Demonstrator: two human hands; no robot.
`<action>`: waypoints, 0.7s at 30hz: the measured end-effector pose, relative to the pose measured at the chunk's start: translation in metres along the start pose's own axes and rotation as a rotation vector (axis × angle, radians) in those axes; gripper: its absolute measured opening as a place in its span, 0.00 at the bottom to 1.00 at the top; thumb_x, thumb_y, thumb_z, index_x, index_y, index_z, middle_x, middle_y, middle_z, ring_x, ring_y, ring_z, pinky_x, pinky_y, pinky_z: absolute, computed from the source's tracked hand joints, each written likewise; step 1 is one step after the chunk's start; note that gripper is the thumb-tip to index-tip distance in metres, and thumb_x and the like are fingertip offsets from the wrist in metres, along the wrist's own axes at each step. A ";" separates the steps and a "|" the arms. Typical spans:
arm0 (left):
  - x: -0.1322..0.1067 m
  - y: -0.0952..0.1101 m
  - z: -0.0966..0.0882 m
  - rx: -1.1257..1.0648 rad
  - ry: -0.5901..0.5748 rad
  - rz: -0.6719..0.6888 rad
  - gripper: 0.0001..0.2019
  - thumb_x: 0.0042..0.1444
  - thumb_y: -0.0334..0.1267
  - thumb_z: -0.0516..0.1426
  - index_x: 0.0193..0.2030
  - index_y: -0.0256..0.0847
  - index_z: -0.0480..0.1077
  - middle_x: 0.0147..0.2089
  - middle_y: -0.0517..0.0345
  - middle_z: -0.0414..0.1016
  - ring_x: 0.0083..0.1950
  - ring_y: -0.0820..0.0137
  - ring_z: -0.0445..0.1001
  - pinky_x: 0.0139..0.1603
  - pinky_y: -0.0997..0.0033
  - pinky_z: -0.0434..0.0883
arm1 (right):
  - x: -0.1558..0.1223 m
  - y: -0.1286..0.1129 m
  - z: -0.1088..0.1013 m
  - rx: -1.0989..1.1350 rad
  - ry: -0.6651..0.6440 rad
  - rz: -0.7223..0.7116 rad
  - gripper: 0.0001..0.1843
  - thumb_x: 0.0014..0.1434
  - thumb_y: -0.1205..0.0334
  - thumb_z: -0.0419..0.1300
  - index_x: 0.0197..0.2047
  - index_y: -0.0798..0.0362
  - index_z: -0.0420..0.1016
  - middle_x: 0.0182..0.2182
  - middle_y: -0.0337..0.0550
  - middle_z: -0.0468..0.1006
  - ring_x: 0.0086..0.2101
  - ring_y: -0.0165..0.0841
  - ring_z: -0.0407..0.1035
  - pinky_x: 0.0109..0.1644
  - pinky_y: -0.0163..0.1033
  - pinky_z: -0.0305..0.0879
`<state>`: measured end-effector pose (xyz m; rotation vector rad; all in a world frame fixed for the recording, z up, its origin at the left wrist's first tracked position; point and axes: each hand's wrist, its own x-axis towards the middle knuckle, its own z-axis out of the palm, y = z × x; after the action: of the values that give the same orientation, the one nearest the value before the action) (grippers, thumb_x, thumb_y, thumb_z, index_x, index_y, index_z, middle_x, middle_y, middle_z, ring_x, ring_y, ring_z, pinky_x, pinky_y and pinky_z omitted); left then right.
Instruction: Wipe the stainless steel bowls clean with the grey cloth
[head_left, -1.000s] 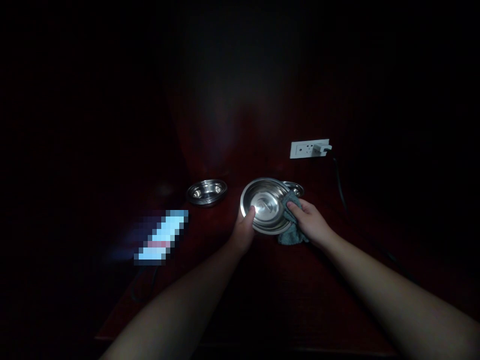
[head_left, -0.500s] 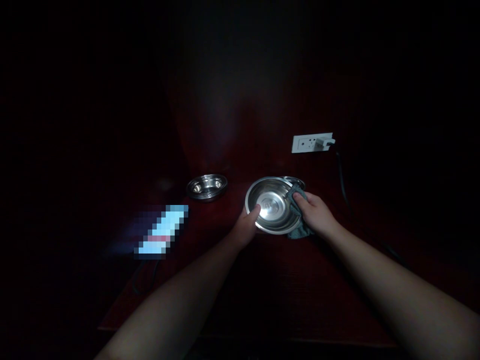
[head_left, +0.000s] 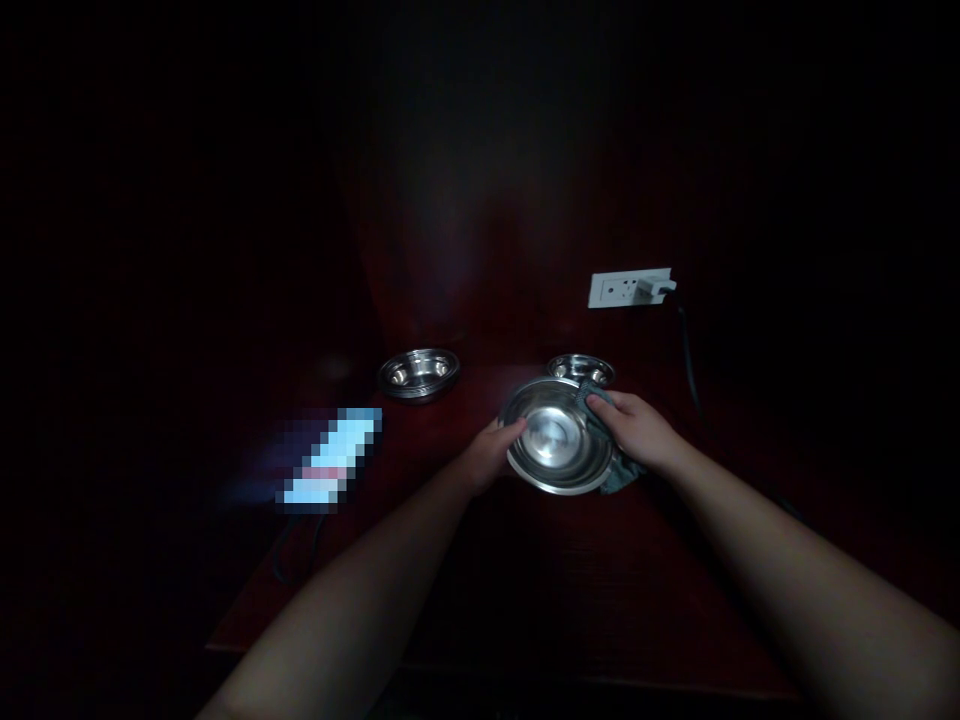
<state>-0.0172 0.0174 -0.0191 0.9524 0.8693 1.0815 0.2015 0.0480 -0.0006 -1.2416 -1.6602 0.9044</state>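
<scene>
Between my hands a shiny steel bowl is held tilted, its inside facing me. My left hand grips its left rim, thumb over the edge and the other fingers hidden behind. On the right rim my right hand pinches a grey-green cloth against the metal, and part of the cloth hangs below the bowl. Just behind stands another steel bowl on the dark red table. A stack of steel bowls sits farther left.
A lit, pixelated screen lies on the left of the table, with a cable near it. On the back wall is a white socket plate holding a plug, whose cord hangs down. The surroundings are very dark.
The held bowl has moved down and slightly right and its tilt has changed, so more of the bowl behind it shows. Both hands keep their hold.
</scene>
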 end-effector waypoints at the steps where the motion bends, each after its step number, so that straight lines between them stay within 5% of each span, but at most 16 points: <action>1: 0.001 -0.001 0.000 -0.013 -0.011 0.001 0.24 0.55 0.43 0.58 0.58 0.36 0.66 0.46 0.44 0.78 0.40 0.59 0.77 0.42 0.59 0.73 | 0.000 0.000 0.000 0.019 -0.019 0.006 0.21 0.55 0.43 0.57 0.32 0.53 0.78 0.27 0.44 0.80 0.27 0.36 0.72 0.31 0.38 0.66; 7: 0.004 -0.004 -0.001 -0.065 -0.092 0.066 0.30 0.57 0.54 0.55 0.62 0.40 0.63 0.54 0.44 0.74 0.52 0.56 0.74 0.52 0.55 0.70 | 0.002 0.005 0.007 0.004 0.047 0.020 0.23 0.56 0.42 0.55 0.32 0.54 0.77 0.27 0.44 0.79 0.28 0.36 0.71 0.31 0.38 0.65; 12: 0.002 -0.003 0.002 -0.086 -0.032 0.094 0.32 0.55 0.51 0.58 0.64 0.44 0.59 0.57 0.46 0.72 0.53 0.56 0.74 0.50 0.54 0.72 | 0.002 0.008 0.016 0.030 0.144 0.023 0.24 0.57 0.41 0.53 0.32 0.55 0.75 0.27 0.44 0.78 0.28 0.35 0.71 0.32 0.38 0.65; 21: 0.001 0.004 0.007 -0.147 0.022 0.012 0.25 0.56 0.46 0.57 0.59 0.38 0.64 0.57 0.41 0.71 0.52 0.54 0.74 0.47 0.54 0.73 | 0.000 0.014 0.019 0.142 -0.005 0.092 0.23 0.55 0.42 0.56 0.34 0.54 0.77 0.27 0.44 0.80 0.28 0.37 0.74 0.33 0.39 0.69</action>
<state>-0.0115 0.0179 -0.0133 0.8256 0.7915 1.1520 0.1890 0.0504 -0.0205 -1.2266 -1.5248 1.0635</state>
